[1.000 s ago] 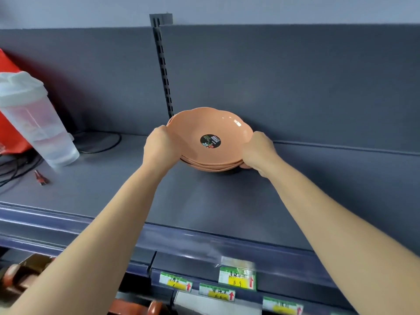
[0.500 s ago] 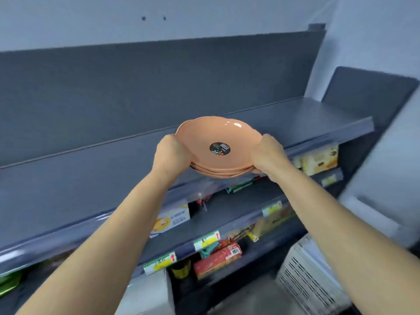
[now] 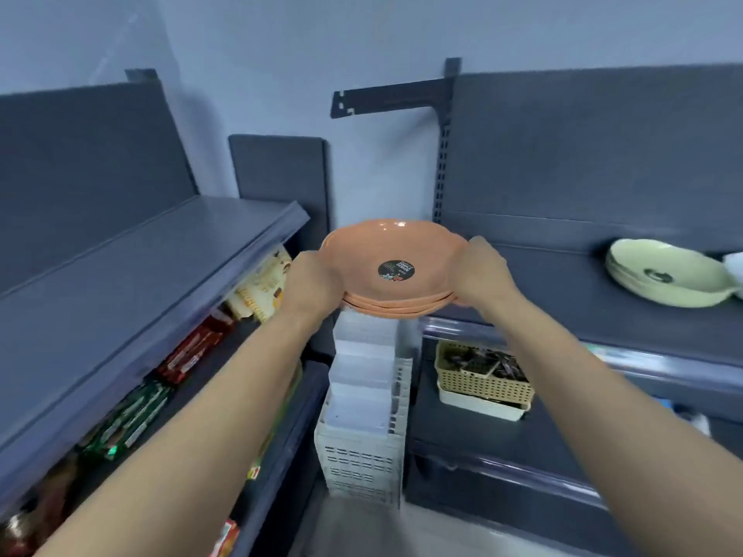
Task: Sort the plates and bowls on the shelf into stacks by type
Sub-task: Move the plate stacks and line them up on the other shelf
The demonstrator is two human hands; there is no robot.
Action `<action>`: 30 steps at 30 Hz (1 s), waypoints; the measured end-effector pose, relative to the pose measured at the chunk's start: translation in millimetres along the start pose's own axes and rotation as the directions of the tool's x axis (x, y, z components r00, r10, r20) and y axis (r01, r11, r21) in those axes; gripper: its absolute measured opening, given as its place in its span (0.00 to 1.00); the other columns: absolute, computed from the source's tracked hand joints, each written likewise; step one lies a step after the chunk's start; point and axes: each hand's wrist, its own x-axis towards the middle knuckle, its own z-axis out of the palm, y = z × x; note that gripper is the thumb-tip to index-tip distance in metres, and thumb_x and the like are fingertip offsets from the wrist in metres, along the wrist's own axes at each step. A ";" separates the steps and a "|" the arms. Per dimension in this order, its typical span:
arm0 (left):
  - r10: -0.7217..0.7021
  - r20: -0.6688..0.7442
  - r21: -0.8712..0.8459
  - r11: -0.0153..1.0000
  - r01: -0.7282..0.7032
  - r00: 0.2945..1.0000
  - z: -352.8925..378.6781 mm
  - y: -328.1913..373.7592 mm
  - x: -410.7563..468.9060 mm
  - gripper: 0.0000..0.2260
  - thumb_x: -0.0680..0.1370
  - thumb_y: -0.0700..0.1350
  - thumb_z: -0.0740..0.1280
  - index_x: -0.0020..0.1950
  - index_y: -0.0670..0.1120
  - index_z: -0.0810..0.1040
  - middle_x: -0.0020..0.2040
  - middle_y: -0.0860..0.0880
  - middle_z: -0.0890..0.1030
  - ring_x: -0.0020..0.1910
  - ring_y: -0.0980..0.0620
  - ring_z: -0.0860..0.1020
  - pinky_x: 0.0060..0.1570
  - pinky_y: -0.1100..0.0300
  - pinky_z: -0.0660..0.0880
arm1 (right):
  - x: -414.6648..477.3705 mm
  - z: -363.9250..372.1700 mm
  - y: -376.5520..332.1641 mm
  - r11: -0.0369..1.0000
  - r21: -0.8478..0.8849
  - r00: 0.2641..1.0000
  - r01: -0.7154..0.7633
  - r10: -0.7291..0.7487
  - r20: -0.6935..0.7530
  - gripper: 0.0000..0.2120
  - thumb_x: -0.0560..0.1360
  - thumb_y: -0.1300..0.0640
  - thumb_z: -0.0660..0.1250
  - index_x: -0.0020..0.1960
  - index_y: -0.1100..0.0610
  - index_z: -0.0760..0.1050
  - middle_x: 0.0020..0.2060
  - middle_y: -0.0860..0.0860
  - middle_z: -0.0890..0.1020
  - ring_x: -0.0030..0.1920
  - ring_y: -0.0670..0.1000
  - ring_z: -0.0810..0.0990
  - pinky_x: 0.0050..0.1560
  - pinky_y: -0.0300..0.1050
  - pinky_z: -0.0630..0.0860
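Hands, left [image 3: 311,285] and right [image 3: 486,273], at opposite rims of orange plate stack [image 3: 386,247]

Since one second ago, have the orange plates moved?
Yes. The left hand and right hand carried the orange plates off the left shelf, rightward; they now hang over the white crates, beside the right shelf holding cream plates.

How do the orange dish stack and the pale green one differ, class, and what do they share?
The orange stack is held up by the left hand and right hand; the pale green stack rests on the right shelf. The orange stack is salmon-toned; the pale green stack is creamy. Both are nested dishes bearing a dark sticker.
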 end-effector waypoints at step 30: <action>-0.057 0.324 -0.113 0.989 0.098 0.944 304.6 103.6 92.4 0.11 0.76 0.37 0.58 0.53 0.37 0.78 0.51 0.36 0.82 0.50 0.35 0.81 0.50 0.39 0.79 | 198.2 -111.4 193.8 0.948 -0.137 0.958 -0.286 0.283 -0.040 0.24 0.74 0.64 0.66 0.66 0.65 0.61 0.61 0.62 0.76 0.60 0.60 0.77 0.48 0.48 0.71</action>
